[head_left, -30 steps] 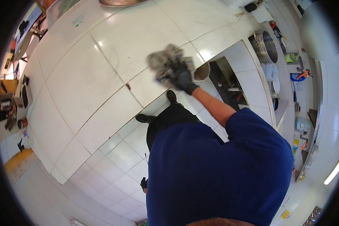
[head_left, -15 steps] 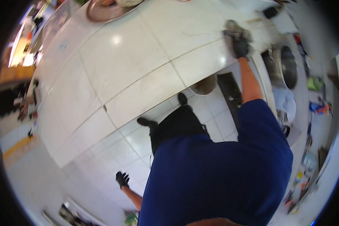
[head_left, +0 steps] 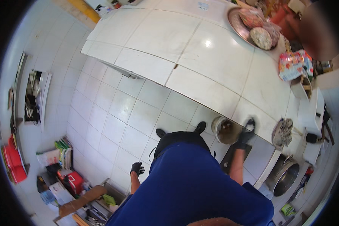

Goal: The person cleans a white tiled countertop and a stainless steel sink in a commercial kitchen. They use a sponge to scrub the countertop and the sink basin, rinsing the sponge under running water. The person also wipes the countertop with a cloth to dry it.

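Observation:
My right hand (head_left: 246, 135), in a dark glove, is at the near edge of the white tiled counter (head_left: 203, 56). Its thumb and finger seem to curve into a ring, but motion blur hides whether anything is between them. A crumpled grey rag (head_left: 283, 132) lies on the counter to the right of that hand, apart from it. Just left of the hand, below the counter edge, a white bucket (head_left: 217, 127) with brownish contents stands on the floor. My left hand (head_left: 137, 169), also gloved, hangs at my side with fingers apart, holding nothing.
A round metal tray (head_left: 235, 22) with wrapped bundles sits at the far right of the counter, near a colourful packet (head_left: 294, 64). A large steel pot (head_left: 286, 179) stands at the lower right. Bags and boxes (head_left: 66, 184) crowd the floor at left.
My right hand has left the grey rag and drawn back to the counter's near edge. The view has turned toward the left. My left hand still hangs at my side.

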Demonstrator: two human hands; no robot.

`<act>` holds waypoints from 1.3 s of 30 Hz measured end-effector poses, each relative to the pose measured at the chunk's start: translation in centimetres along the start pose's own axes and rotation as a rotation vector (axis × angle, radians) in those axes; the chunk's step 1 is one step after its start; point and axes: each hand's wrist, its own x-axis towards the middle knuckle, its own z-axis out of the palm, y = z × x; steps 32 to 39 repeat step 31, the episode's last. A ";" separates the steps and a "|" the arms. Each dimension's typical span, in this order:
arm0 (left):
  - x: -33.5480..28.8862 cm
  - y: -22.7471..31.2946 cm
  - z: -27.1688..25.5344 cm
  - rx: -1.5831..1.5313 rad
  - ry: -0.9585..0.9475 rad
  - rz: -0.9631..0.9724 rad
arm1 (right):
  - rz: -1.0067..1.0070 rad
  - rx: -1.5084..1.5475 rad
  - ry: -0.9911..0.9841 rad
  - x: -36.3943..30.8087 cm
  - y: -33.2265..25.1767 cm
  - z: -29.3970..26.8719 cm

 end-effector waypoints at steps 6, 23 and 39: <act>4.4 -6.2 -5.3 -0.058 -0.065 0.014 | 0.064 -0.810 -1.559 -22.4 3.4 17.4; 19.9 14.5 -32.8 -0.427 -0.038 0.324 | 0.371 -1.135 -1.986 -46.3 15.4 45.1; 29.8 16.9 -49.5 -0.590 0.044 0.018 | 0.283 -1.476 -1.940 -51.6 18.1 64.9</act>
